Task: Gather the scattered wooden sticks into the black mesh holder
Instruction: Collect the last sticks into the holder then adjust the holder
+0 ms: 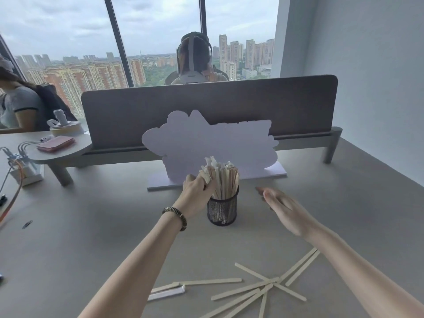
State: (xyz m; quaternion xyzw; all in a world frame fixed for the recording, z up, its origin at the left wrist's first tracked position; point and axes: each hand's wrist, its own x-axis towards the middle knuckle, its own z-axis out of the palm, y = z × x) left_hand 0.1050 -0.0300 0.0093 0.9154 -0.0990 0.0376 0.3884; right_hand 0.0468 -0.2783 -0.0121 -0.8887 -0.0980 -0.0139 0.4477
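- The round black wire-mesh holder (222,211) stands upright on the grey desk (96,226), near its middle, packed with a bundle of pale flat wooden sticks (223,180) that rise well above its rim; some tops carry torn white paper wrapping.
- The left hand (196,192) is at the left side of that bundle, above the holder's rim, fingers curled against the sticks and the wrapped ends; how firmly it grips them cannot be told. A dark beaded bracelet (176,216) sits on its wrist.
- The right hand (283,208) hovers open to the right of the holder, well apart from it, fingers stretched out and loosely together, palm turned toward the holder, with nothing in it. Its fingertips are blurred.
- More loose wooden sticks (259,288) lie scattered flat on the desk at the near edge, below the right forearm, crossing one another in a fan; two lie side by side toward the upper right of the heap.
- To their left lies one stick in a white paper sleeve (166,294), beside two further bare sticks.
- Just behind the holder stands a white cloud-shaped cutout board (206,143) on a flat base, and behind that a grey desk divider panel (206,104).
- On a rounded shelf at left rests a pink flat case (56,143).
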